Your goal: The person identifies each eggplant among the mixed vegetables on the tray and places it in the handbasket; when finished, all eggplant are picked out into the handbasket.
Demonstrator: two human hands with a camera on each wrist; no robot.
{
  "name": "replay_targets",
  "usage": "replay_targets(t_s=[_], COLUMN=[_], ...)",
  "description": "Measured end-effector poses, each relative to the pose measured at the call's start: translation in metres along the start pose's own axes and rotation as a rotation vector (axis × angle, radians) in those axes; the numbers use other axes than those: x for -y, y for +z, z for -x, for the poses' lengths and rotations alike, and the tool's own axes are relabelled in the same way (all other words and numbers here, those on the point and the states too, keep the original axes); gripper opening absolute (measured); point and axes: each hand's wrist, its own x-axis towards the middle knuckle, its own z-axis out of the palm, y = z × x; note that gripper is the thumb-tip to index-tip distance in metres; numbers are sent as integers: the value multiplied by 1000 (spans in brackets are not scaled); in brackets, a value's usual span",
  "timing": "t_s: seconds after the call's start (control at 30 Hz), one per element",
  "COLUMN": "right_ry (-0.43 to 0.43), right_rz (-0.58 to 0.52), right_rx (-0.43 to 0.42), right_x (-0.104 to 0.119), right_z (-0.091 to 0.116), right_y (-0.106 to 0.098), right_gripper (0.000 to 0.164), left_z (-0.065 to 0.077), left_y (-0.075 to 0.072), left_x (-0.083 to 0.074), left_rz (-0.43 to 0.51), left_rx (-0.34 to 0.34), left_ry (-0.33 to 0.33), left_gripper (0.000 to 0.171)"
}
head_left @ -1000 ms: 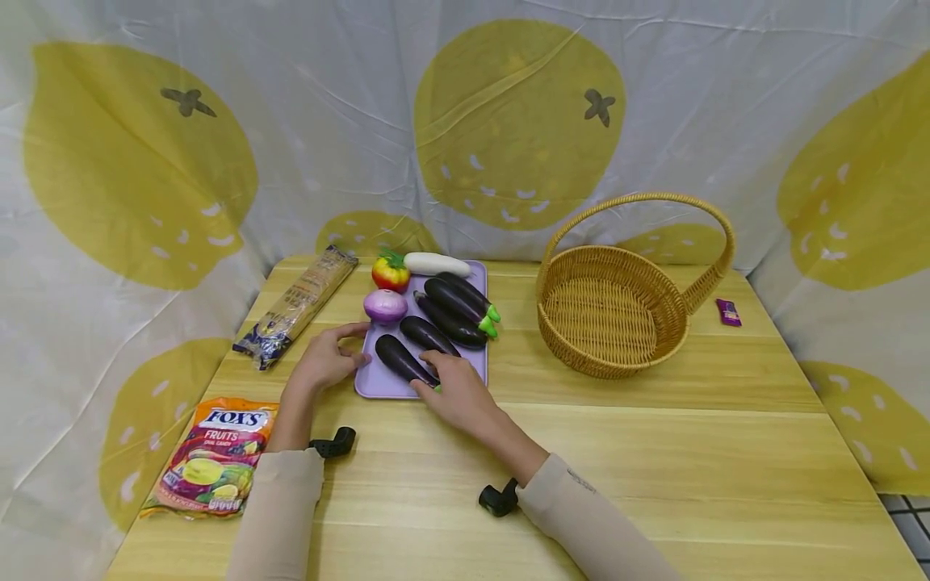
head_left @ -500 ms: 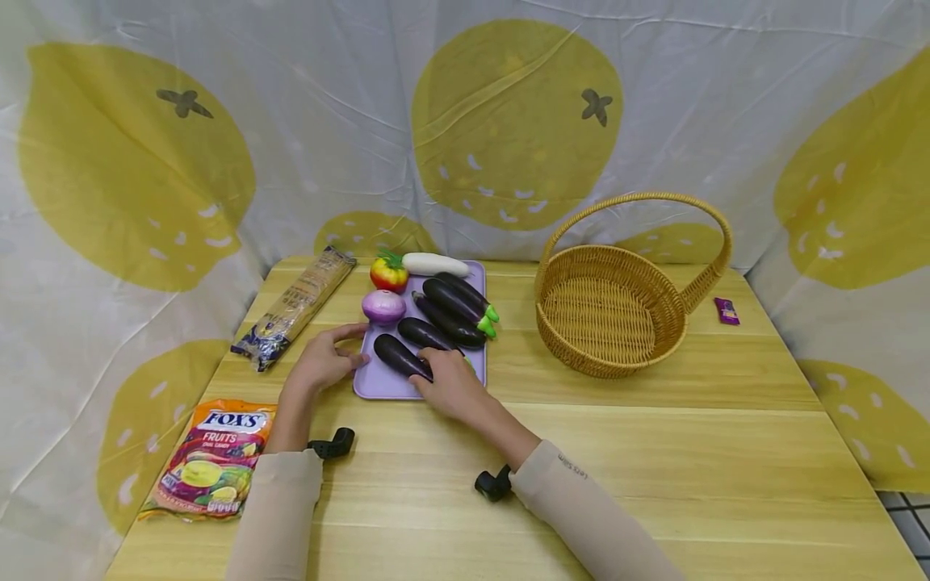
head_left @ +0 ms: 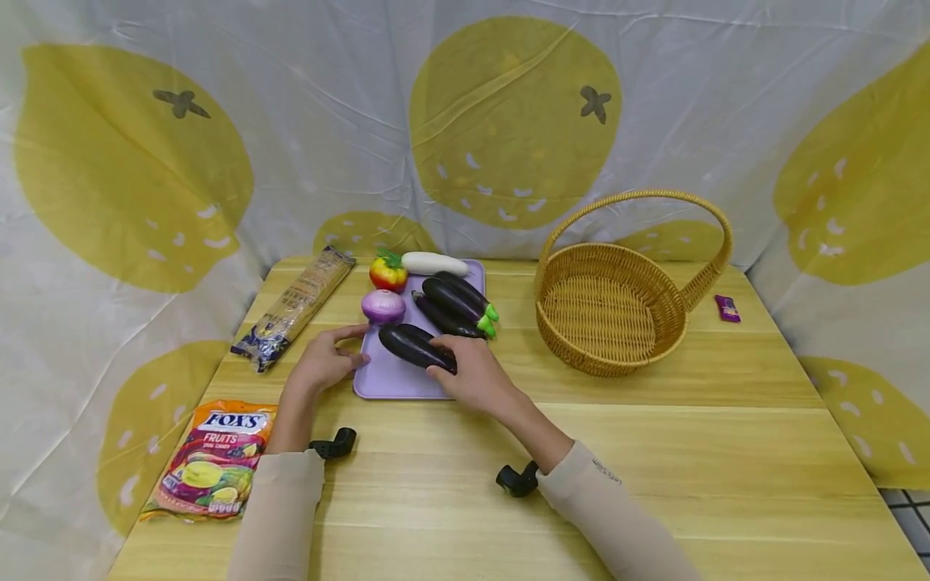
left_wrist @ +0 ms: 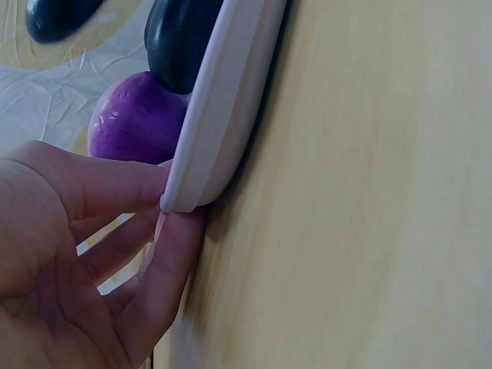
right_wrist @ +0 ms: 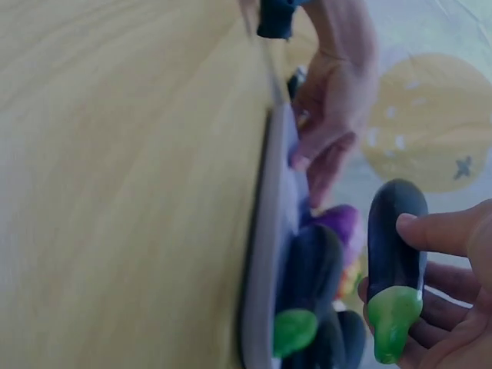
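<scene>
My right hand (head_left: 475, 375) grips a dark purple eggplant (head_left: 412, 345) with a green cap, thumb on one side and fingers on the other. The right wrist view shows this eggplant (right_wrist: 396, 246) raised off the lilac tray (head_left: 388, 381). At the tray's left edge, my left hand (head_left: 324, 361) pinches the rim between thumb and finger, as the left wrist view shows up close. Several other eggplants (head_left: 452, 305) lie on the tray, one hidden behind the held one in the head view. A purple onion (head_left: 383, 307) sits on its left side.
A red-yellow pepper (head_left: 388, 273) and a white radish (head_left: 434, 264) lie at the tray's back. Right of it stands a handled wicker basket (head_left: 574, 349). A long clear packet (head_left: 296, 308) and a candy bag (head_left: 211, 461) lie left; a small purple packet (head_left: 727, 308) lies far right.
My right hand has taken hold of the front eggplant and lifted it off the tray, moving slightly right. The left hand has stayed at the tray's edge.
</scene>
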Motion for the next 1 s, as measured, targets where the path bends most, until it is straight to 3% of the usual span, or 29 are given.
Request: replay_targets(t_s=[0.27,0.5,1.0], right_ry=[-38,-87,3], right_rz=[-41,11,52], right_rx=[-73,-166,-273], right_x=[-5,-19,-70], right_z=[18,31,60], right_y=[-47,-92,-160], right_gripper=[42,39,40], left_z=[0,-2,-1], left_y=[0,-1,2], left_x=[-3,-4,6], left_rz=[8,43,94], left_rx=[-7,-7,-3], left_ry=[-7,-3,-11], left_gripper=[61,61,60])
